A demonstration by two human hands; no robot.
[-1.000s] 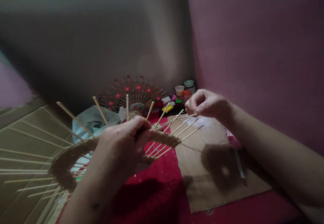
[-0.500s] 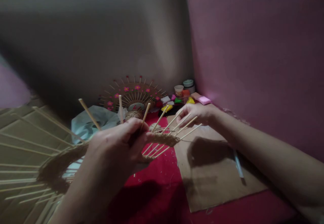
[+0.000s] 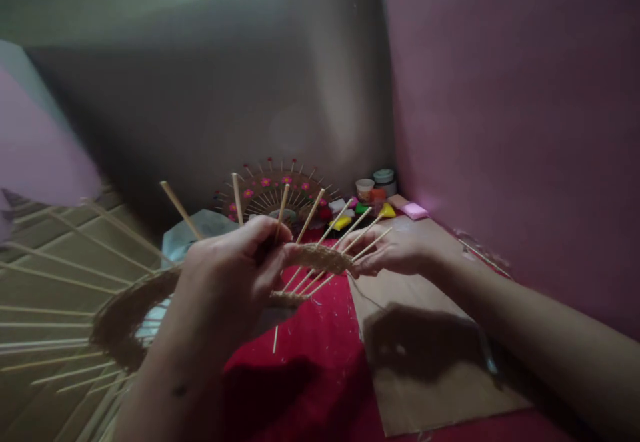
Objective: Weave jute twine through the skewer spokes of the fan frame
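My left hand (image 3: 225, 269) is closed round the upper part of a ring of light wooden sticks woven with brown twine. The woven band (image 3: 320, 257) curves out from its thumb and fingers, and thin sticks (image 3: 311, 215) fan outward all round. On the right, my right hand (image 3: 400, 245) is closed at the end of the visible band, thumb in front and fingers behind the sticks. A loose strand of twine (image 3: 369, 297) hangs below it. My left hand and forearm hide part of the ring.
A stick fan with pink flowers (image 3: 265, 182) leans at the back wall. Beside it are a paper cup (image 3: 365, 189), a jar (image 3: 384, 180) and several coloured packets (image 3: 341, 223). Cardboard (image 3: 430, 402) lies on red cloth (image 3: 300, 389); a pen (image 3: 490, 361) is in shadow.
My right hand has come nearer, from beyond the stick tips to the edge of the woven band. My left hand keeps its hold. The camera view has shifted slightly.
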